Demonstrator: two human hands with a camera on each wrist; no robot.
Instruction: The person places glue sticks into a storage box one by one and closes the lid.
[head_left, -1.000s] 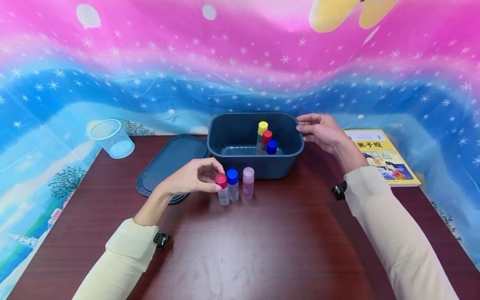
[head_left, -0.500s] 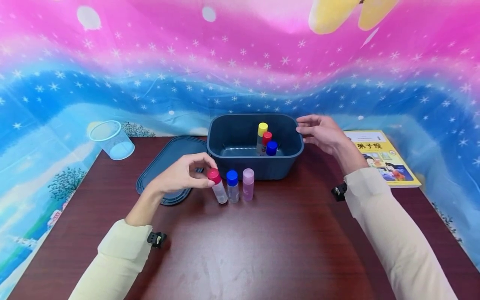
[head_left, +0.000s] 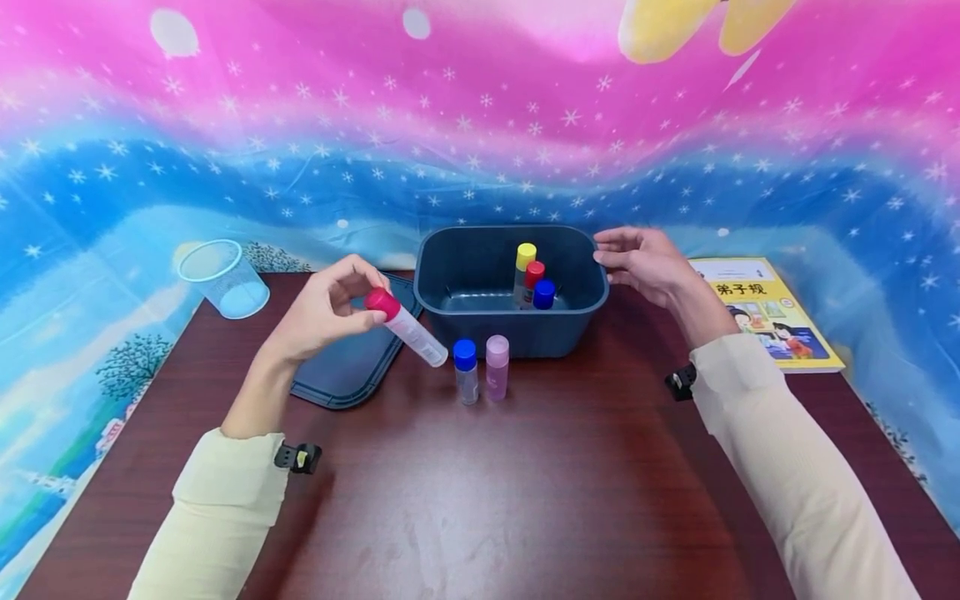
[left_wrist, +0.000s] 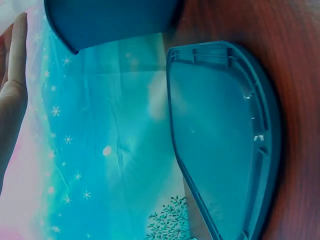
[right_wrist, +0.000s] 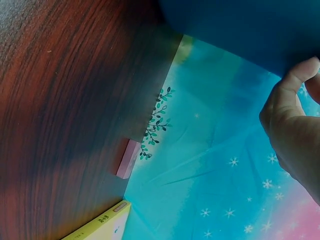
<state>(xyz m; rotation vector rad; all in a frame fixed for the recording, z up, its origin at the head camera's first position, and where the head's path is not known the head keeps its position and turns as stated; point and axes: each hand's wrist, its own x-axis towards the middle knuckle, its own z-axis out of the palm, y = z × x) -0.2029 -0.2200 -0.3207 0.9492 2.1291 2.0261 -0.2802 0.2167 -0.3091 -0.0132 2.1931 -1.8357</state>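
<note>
My left hand (head_left: 330, 308) pinches the red cap of a small clear bottle (head_left: 415, 333) between thumb and fingers. The bottle is tilted, its base to the lower right, over the edge of the dark blue lid (head_left: 341, 375). Beside its base, a clear bottle with a blue cap (head_left: 466, 379) and a pink bottle (head_left: 497, 367) stand upright on the table. Behind them is the dark blue bin (head_left: 510, 333), holding bottles with yellow (head_left: 527, 252), red (head_left: 535, 272) and blue (head_left: 543, 292) caps. My right hand (head_left: 645, 267) touches the bin's right rim with extended fingers.
A light blue mesh cup (head_left: 232, 287) stands at the table's back left. On the right lies a yellow book (head_left: 783, 333). The right wrist view also shows a small pink block (right_wrist: 129, 160) at the table edge. A printed cloth (head_left: 480, 125) hangs behind the table.
My left hand has lifted the red-capped bottle off the table, away from the blue-capped one, moving up and left and tilting it. My right hand stays at the bin's rim.
</note>
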